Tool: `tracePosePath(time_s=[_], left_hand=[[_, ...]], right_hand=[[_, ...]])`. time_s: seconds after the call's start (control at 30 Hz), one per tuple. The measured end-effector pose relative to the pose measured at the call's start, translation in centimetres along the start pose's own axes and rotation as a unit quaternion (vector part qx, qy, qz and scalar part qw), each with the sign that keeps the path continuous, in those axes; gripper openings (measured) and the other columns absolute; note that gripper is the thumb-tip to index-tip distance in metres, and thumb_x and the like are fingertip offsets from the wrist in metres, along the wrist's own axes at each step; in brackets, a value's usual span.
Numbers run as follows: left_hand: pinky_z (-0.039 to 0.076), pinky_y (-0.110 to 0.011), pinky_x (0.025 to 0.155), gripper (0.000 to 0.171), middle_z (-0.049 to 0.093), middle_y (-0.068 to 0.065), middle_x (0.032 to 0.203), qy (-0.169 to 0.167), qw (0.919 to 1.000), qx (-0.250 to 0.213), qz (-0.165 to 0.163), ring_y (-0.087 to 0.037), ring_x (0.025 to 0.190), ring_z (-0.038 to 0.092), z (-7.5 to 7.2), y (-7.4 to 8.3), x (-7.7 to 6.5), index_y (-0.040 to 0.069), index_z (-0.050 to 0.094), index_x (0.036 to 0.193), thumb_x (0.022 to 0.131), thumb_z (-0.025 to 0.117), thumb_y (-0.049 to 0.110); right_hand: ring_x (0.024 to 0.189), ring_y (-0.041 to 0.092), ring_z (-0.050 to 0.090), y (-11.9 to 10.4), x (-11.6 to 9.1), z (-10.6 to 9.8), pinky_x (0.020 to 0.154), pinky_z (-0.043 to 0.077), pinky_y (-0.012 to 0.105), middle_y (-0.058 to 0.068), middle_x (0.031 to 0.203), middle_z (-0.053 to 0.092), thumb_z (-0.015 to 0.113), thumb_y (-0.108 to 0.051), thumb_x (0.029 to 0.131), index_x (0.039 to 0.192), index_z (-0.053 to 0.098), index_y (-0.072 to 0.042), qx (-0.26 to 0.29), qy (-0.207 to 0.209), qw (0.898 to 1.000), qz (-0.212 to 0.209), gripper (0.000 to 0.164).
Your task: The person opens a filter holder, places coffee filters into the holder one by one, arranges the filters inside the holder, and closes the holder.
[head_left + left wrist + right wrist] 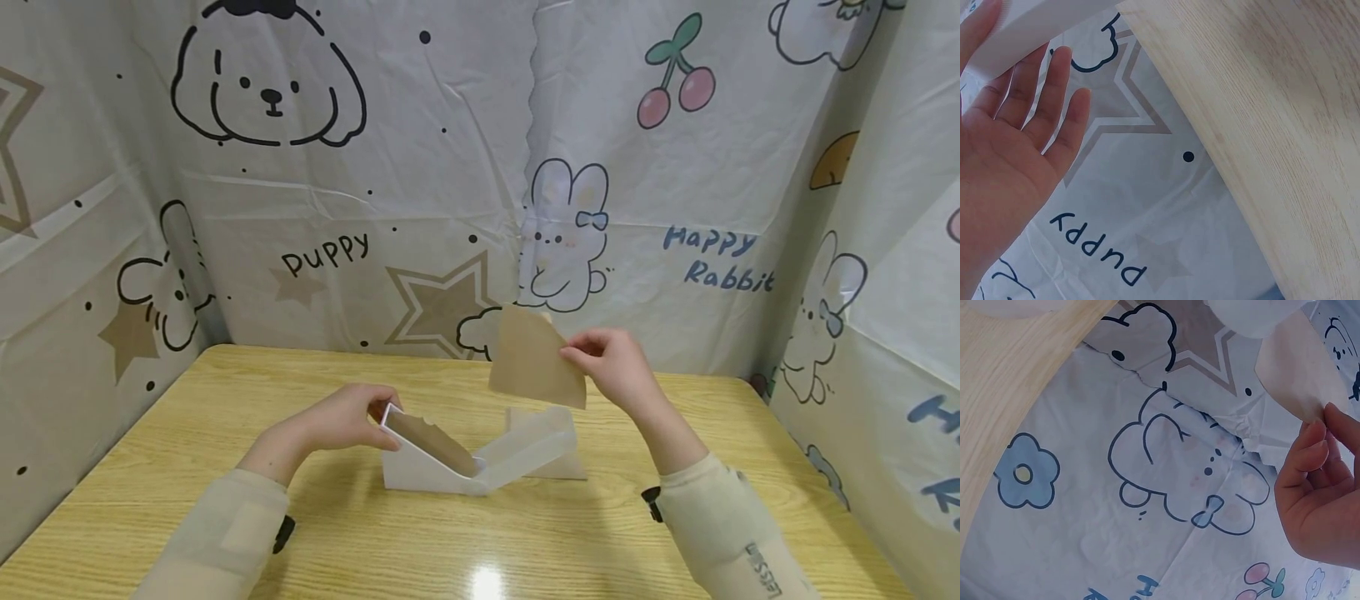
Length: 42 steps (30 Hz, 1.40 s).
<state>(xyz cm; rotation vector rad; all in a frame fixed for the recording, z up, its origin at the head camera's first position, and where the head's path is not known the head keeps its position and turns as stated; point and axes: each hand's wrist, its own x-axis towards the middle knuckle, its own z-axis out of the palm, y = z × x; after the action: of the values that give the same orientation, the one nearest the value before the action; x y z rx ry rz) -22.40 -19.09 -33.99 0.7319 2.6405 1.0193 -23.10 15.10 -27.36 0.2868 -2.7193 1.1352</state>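
A white slant-sided box (420, 473) stands on the table with its translucent lid (532, 450) swung over to the right. Brown paper sheets (438, 442) lie inside it. My left hand (341, 421) grips the box's raised left end, thumb on the near side and fingers behind; the left wrist view shows that hand (1019, 125) against the white wall. My right hand (615, 367) pinches one brown paper sheet (532, 358) by its right edge, in the air above the lid. The right wrist view shows the sheet (1297, 369) between thumb and fingers.
A light brown sheet (566, 468) lies on the wood-grain table (337, 533), partly behind the lid. A white cloth (450, 192) printed with cartoon animals hangs behind the table's far edge and along both sides.
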Motion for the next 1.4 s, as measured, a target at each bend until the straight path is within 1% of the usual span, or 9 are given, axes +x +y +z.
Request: tracePosePath(time_s=[0.4, 0.6, 0.83, 1.1, 1.4], left_hand=[[0.045, -0.031, 0.07, 0.028, 0.06, 0.0, 0.084, 0.0, 1.0, 0.0, -0.005, -0.014, 0.078, 0.053, 0.1, 0.1, 0.1, 0.01, 0.059, 0.091, 0.075, 0.078, 0.022], [0.045, -0.031, 0.07, 0.027, 0.061, -0.001, 0.085, 0.0, 1.0, -0.003, -0.004, -0.014, 0.079, 0.054, 0.0, 0.2, 0.0, 0.01, 0.059, 0.091, 0.075, 0.077, 0.022], [0.045, -0.031, 0.071, 0.027, 0.06, -0.001, 0.084, 0.001, 1.0, 0.0, -0.006, -0.014, 0.078, 0.053, 0.0, 0.2, -0.1, 0.01, 0.058, 0.091, 0.075, 0.077, 0.021], [0.045, -0.031, 0.071, 0.027, 0.06, 0.0, 0.084, 0.001, 1.0, 0.003, -0.002, -0.014, 0.078, 0.053, 0.0, 0.0, 0.0, 0.01, 0.059, 0.09, 0.075, 0.078, 0.022], [0.044, -0.031, 0.07, 0.027, 0.059, -0.001, 0.082, 0.002, 1.0, 0.004, -0.002, -0.015, 0.077, 0.052, -0.1, 0.1, 0.0, 0.01, 0.059, 0.09, 0.075, 0.078, 0.021]], right_hand=[[0.079, 0.02, 0.059, -1.5, -0.5, 0.5, 0.068, 0.046, 0.027, 0.013, 0.091, 0.069, 0.064, -0.017, 0.088, 0.095, 0.07, -0.001, 0.007, -0.011, 1.0, -0.003, 0.018], [0.074, 0.018, 0.056, -2.0, -0.7, 1.2, 0.066, 0.045, 0.027, 0.011, 0.087, 0.068, 0.065, -0.016, 0.087, 0.092, 0.071, -0.003, 0.008, -0.015, 1.0, -0.014, 0.015], [0.072, 0.016, 0.055, -2.6, -1.1, 2.5, 0.065, 0.045, 0.026, 0.008, 0.084, 0.068, 0.067, -0.015, 0.086, 0.09, 0.07, -0.005, 0.011, -0.03, 0.999, -0.02, 0.012], [0.067, 0.013, 0.052, -2.9, -1.2, 4.1, 0.062, 0.044, 0.025, 0.008, 0.081, 0.068, 0.068, -0.011, 0.084, 0.087, 0.071, -0.004, 0.018, -0.04, 0.998, -0.045, 0.008], [0.068, 0.012, 0.053, -3.1, -1.1, 6.1, 0.062, 0.045, 0.023, 0.007, 0.082, 0.069, 0.069, -0.011, 0.083, 0.086, 0.071, -0.004, 0.019, -0.048, 0.998, -0.044, 0.007]])
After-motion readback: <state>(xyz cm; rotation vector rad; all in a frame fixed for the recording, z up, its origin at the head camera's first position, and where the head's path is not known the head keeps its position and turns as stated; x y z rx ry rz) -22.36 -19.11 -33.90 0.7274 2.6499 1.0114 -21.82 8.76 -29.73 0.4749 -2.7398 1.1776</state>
